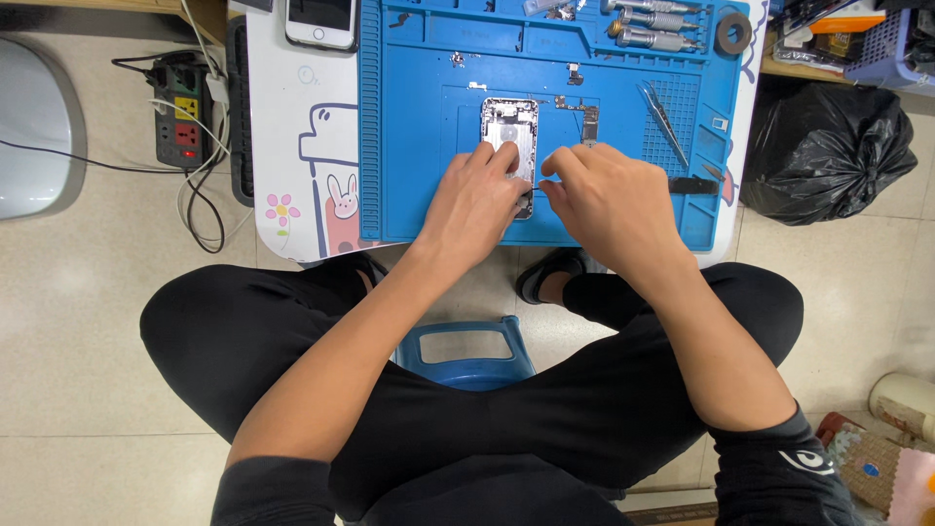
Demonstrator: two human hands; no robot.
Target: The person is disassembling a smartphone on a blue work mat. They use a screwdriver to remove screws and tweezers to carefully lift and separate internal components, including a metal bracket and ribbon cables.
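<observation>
Left hand (479,200) rests flat, fingers curled down onto the lower part of an opened silver phone housing (508,131), pinning it to the blue silicone repair mat (409,146); grip is closed on the housing's lower edge, thumb side toward the centre. Right hand (609,200) sits just beside it, fingertips pinched together at the housing's lower right edge; something thin and pale pokes out between them, too small to tell what. Housing lies upright in the mat's middle recess, upper half exposed above both hands, lower half hidden under the fingers.

Small dark loose phone part (590,125) lies just right of the housing, above the right hand. Metal tweezers (662,119) lie tilted further right on the mat. Silver screwdriver handles (653,24) sit in the mat's top tray, dark tape roll (732,33) beside them. White smartphone (320,21) lies on the white table (292,107) left of the mat. Power strip (181,115) on the floor at left, black rubbish bag (828,151) at right. Blue plastic stool (466,349) shows between the person's knees.
</observation>
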